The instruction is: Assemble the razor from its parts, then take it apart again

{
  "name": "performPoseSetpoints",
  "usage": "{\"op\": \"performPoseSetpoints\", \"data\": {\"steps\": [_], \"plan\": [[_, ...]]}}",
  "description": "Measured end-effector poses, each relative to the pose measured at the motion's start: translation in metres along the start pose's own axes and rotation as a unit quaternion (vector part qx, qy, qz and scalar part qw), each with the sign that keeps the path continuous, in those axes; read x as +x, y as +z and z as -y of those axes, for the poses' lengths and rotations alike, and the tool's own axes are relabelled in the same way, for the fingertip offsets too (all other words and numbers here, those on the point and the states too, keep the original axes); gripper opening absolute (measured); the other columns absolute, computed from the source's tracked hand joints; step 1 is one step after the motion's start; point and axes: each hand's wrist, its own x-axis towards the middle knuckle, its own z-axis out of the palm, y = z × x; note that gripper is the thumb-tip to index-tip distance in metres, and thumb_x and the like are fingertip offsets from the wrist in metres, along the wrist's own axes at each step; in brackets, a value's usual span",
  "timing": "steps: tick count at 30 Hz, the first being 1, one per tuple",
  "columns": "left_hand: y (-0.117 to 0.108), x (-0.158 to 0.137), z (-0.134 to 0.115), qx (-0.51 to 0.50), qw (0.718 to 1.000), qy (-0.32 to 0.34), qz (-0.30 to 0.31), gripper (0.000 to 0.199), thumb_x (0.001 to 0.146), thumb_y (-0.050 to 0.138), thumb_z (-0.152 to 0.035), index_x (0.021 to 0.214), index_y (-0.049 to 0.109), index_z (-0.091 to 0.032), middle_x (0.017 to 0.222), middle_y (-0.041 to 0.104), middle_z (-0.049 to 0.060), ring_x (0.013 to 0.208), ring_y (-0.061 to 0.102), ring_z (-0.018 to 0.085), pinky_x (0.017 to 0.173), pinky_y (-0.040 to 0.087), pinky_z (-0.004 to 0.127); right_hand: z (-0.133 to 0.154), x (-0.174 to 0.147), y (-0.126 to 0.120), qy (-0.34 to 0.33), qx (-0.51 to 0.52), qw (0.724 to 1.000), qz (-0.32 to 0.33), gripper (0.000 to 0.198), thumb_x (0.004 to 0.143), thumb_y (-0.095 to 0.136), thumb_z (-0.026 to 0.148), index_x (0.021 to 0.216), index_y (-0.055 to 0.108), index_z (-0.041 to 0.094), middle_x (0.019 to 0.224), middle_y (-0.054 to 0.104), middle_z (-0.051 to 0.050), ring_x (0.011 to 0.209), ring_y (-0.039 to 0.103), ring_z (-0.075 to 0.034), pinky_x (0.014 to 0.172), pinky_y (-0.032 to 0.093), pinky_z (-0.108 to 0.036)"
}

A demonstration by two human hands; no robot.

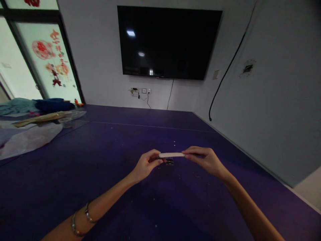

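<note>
A thin white strip-like thing (172,155), seen edge-on, spans the gap between my two hands above the dark purple surface. My left hand (148,164) pinches its left end between thumb and fingers. At the other end, my right hand (204,159) grips it the same way. Just below the strip is a small dark object with a clear, shiny look (170,161), close to my left fingertips; its kind cannot be made out. Two bracelets (88,213) circle my left forearm.
The purple surface (112,187) stretches to the walls, with small white specks on it. Plastic bags (32,139) and folded cloth (56,104) lie at the left. A television (168,43) hangs ahead above wall sockets (144,90); a black cable (225,72) dangles at right.
</note>
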Motion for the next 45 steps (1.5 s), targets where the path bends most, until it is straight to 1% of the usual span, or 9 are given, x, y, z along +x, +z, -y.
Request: {"op": "performPoseSetpoints", "data": {"steps": [5,10,15,18,25,30,36,41,45], "plan": [[-0.001,0.0,0.001,0.008,1.0,0.013,-0.002,0.008,0.077,0.059,-0.021,0.082,0.059,-0.014,0.082,0.068,0.005,0.079,0.061,0.015,0.076,0.046,0.03,-0.001,0.0,-0.002,0.005,-0.002,1.0,-0.021,0.021,0.078,0.059,0.036,0.088,0.071,0.023,0.089,0.07,-0.005,0.084,0.063,-0.02,0.075,0.049,-0.031],[-0.002,0.001,0.004,-0.011,1.0,0.005,-0.006,0.011,0.076,0.061,-0.021,0.084,0.057,-0.014,0.081,0.068,0.005,0.077,0.061,0.015,0.072,0.046,0.028,-0.004,0.0,-0.003,0.007,0.015,1.0,0.008,0.021,0.076,0.061,0.036,0.088,0.072,0.022,0.088,0.07,-0.006,0.081,0.064,-0.02,0.071,0.05,-0.03],[-0.002,0.002,0.007,-0.031,0.999,0.016,-0.002,0.009,0.078,0.06,-0.021,0.082,0.057,-0.013,0.083,0.068,0.006,0.077,0.061,0.015,0.071,0.045,0.028,-0.009,0.0,-0.002,0.022,0.019,1.0,-0.01,0.02,0.076,0.061,0.035,0.088,0.072,0.022,0.089,0.07,-0.005,0.083,0.064,-0.019,0.074,0.049,-0.031],[-0.002,0.001,0.007,-0.031,0.999,0.01,-0.004,0.01,0.077,0.061,-0.021,0.083,0.056,-0.014,0.082,0.068,0.006,0.077,0.061,0.015,0.07,0.045,0.028,-0.008,0.0,-0.002,0.016,0.024,1.0,0.002,0.02,0.075,0.062,0.034,0.087,0.072,0.022,0.088,0.07,-0.005,0.082,0.063,-0.019,0.073,0.049,-0.03],[0.001,0.0,0.002,-0.027,0.999,0.017,0.006,0.008,0.078,0.059,-0.02,0.081,0.057,-0.014,0.082,0.068,0.006,0.077,0.061,0.015,0.073,0.046,0.029,-0.011,0.0,-0.003,0.019,0.029,0.999,-0.021,0.021,0.074,0.062,0.036,0.086,0.072,0.021,0.086,0.07,-0.006,0.079,0.063,-0.019,0.072,0.05,-0.031],[0.0,0.0,0.005,-0.024,1.0,0.007,0.009,0.01,0.077,0.06,-0.021,0.084,0.057,-0.014,0.083,0.068,0.006,0.08,0.062,0.015,0.074,0.046,0.029,-0.011,0.0,-0.002,0.004,0.035,0.999,0.006,0.02,0.075,0.063,0.035,0.087,0.072,0.022,0.089,0.07,-0.006,0.081,0.063,-0.019,0.072,0.05,-0.03],[0.001,0.0,0.005,-0.03,0.999,0.013,0.014,0.01,0.078,0.06,-0.022,0.082,0.056,-0.014,0.086,0.068,0.007,0.078,0.061,0.015,0.073,0.046,0.029,-0.016,0.0,-0.003,0.025,0.036,0.999,-0.017,0.021,0.074,0.063,0.037,0.085,0.072,0.021,0.087,0.07,-0.006,0.081,0.064,-0.019,0.073,0.05,-0.031],[0.001,-0.001,0.006,-0.026,1.0,0.002,0.007,0.012,0.077,0.061,-0.022,0.084,0.056,-0.014,0.084,0.069,0.006,0.078,0.062,0.015,0.072,0.045,0.028,-0.012,0.0,0.0,0.013,0.05,0.999,0.009,0.019,0.074,0.064,0.035,0.085,0.072,0.021,0.089,0.07,-0.006,0.082,0.064,-0.018,0.073,0.05,-0.029],[0.001,0.0,0.007,-0.022,1.0,0.012,0.008,0.011,0.078,0.06,-0.023,0.082,0.056,-0.014,0.086,0.069,0.007,0.079,0.062,0.016,0.073,0.045,0.029,-0.014,0.001,-0.001,0.016,0.046,0.999,-0.004,0.02,0.074,0.063,0.036,0.085,0.072,0.022,0.087,0.07,-0.006,0.08,0.064,-0.019,0.072,0.051,-0.03]]}}
